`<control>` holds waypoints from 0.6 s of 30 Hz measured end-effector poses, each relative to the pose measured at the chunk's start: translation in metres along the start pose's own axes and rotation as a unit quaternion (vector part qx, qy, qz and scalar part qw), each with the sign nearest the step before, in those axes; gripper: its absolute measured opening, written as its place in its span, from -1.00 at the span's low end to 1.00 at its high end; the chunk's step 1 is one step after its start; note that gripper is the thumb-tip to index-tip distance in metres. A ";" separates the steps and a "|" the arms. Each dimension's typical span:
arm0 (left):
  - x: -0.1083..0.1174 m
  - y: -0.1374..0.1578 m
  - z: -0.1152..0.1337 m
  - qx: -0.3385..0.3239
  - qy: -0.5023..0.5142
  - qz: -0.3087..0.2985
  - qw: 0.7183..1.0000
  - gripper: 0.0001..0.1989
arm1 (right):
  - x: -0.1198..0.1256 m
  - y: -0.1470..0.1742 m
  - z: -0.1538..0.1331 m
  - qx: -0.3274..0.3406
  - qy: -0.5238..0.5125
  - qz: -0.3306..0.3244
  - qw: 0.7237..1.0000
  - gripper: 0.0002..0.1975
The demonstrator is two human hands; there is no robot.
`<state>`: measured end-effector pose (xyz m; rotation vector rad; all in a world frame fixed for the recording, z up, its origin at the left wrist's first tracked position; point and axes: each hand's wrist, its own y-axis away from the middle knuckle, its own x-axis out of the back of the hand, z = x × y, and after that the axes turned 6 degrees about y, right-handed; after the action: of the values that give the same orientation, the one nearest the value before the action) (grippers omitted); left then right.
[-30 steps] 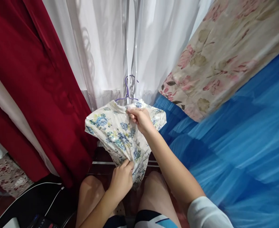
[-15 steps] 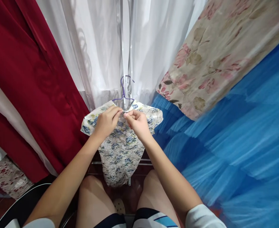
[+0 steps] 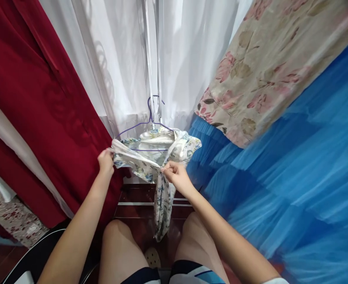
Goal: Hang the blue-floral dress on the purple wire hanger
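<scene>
A white floral blouse with blue and green flowers hangs partly on a purple wire hanger. Its side by my left hand is off the hanger, leaving that hanger arm bare, while the other shoulder still drapes over the opposite arm. Out to the left, my left hand is closed on the blouse's shoulder and sleeve edge. My right hand pinches the front edge near the middle, below the hanger. The neck opening is stretched wide between them. The lower part of the blouse hangs bunched in a narrow strip.
White drapes hang behind, with pale straps running down to the hanger hook. Dark red cloth is at left. A beige floral cloth and blue tulle fill the right. Metal bars cross low above the floor.
My left hand has moved left and slightly down, pulling one shoulder of the blouse off the hanger. My right hand has moved down and a little right. The neckline has spread open.
</scene>
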<state>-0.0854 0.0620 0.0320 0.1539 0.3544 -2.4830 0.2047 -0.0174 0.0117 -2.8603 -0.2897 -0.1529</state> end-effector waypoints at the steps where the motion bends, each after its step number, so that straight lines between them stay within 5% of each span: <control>1: -0.002 0.009 -0.011 0.018 -0.014 -0.043 0.999 -0.85 | 0.002 0.004 0.005 -0.010 0.004 0.000 1.000 -0.74; 5: -0.011 0.047 -0.032 0.059 -0.067 -0.213 0.973 -0.91 | 0.013 0.017 0.033 -0.046 0.061 -0.007 0.997 -0.75; 10: -0.022 0.090 -0.017 0.045 -0.099 -0.379 0.919 -0.81 | 0.030 0.038 0.057 -0.073 0.124 -0.039 0.989 -0.83; 12: -0.031 0.113 -0.003 0.006 -0.078 -0.432 0.899 -0.72 | 0.032 0.046 0.055 -0.055 0.163 -0.060 0.983 -0.91; 15: -0.048 0.148 0.022 -0.086 -0.085 -0.483 0.867 -0.69 | 0.024 0.056 0.041 0.010 0.177 -0.138 0.974 -0.49; 18: -0.060 0.169 0.039 -0.159 -0.123 -0.491 0.847 -0.72 | 0.014 0.061 0.020 -0.008 0.070 -0.202 0.977 -0.59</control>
<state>0.0625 -0.0459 0.0440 -0.6428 0.9001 -3.3113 0.2330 -0.0675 -0.0213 -2.7501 -0.8406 -0.4334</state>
